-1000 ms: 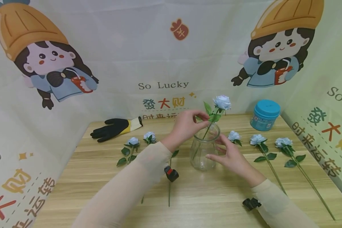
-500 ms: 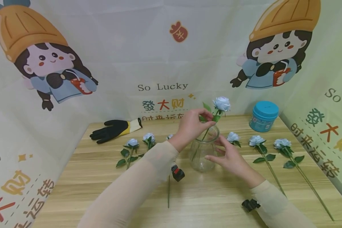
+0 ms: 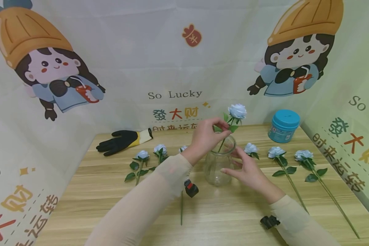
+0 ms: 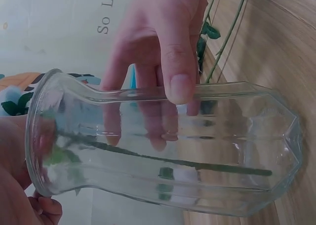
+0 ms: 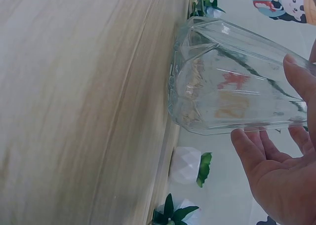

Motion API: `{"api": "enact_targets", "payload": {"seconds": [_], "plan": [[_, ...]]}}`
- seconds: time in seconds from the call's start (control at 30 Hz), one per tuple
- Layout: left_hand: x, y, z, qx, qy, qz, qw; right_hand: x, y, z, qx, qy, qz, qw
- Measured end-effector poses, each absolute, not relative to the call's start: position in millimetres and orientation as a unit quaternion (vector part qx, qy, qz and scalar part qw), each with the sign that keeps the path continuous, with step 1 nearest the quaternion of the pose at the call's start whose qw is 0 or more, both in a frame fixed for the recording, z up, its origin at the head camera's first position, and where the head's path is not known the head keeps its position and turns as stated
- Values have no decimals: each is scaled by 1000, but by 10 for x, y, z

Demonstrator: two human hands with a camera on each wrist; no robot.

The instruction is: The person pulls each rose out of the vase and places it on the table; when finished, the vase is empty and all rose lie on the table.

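A pale blue rose (image 3: 237, 111) leans to the right in a clear glass vase (image 3: 216, 172), its bloom and leaves above the rim. My left hand (image 3: 206, 138) pinches the stem just over the vase's mouth. Through the glass in the left wrist view, the green stem (image 4: 187, 163) slants down, its end near the base. My right hand (image 3: 249, 171) holds the vase from the right side. Its thumb (image 4: 180, 87) lies on one side of the glass and its fingers on the other. The vase stands upright on the wooden table (image 3: 215, 218).
Several more blue roses lie on the table: a rose (image 3: 142, 155) and others left of the vase, partly behind my left arm, and a rose (image 3: 276, 152) among those on the right. A black and yellow glove (image 3: 123, 140) and a blue tub (image 3: 284, 126) lie towards the back.
My left hand has shifted slightly to the right along the rim, still pinching the stem. The rose has turned a little, its left leaf showing narrower. My right hand stays on the vase.
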State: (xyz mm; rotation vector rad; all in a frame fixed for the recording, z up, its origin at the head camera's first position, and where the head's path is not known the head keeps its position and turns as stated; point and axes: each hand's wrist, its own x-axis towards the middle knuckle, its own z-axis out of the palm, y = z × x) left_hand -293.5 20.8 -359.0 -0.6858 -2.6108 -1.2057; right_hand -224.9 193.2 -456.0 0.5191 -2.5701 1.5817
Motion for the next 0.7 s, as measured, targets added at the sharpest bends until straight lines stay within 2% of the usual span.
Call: {"api": "enact_targets", "payload": {"seconds": [0.7], "plan": [[-2920, -80, -3416, -242, -780, -562, 128, -2252, 1918, -4555, 170, -834, 524, 39]]}}
